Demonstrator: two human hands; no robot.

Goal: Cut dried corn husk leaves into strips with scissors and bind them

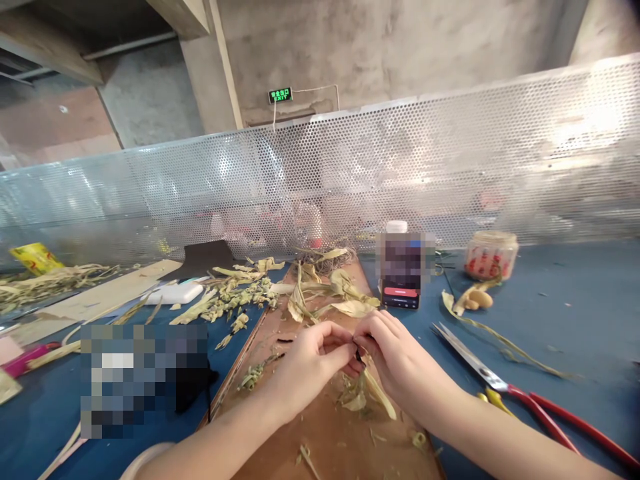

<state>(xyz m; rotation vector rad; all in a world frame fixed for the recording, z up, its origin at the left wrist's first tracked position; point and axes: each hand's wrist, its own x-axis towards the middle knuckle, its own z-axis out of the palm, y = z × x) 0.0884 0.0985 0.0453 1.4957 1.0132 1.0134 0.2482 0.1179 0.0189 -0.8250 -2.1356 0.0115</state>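
My left hand (327,350) and my right hand (383,343) meet over the wooden board (280,440), fingertips pinched together. Between them shows a small dark piece (359,356), mostly covered by the fingers. Just below it are pale dried husk strips (375,393); I cannot tell whether they hang from the piece or lie on the board. Beyond my hands, larger dried husks (350,293) are heaped on the board. A small twisted greenish husk bit (253,377) lies left of my left hand.
Red-handled scissors (493,380) lie open at right, near a glass jar (491,255) and a small tan lump (477,299). A phone (400,273) stands upright behind my hands. Braided husk pieces (235,293) and a white box (175,292) sit left. A perforated metal screen (320,180) crosses behind.
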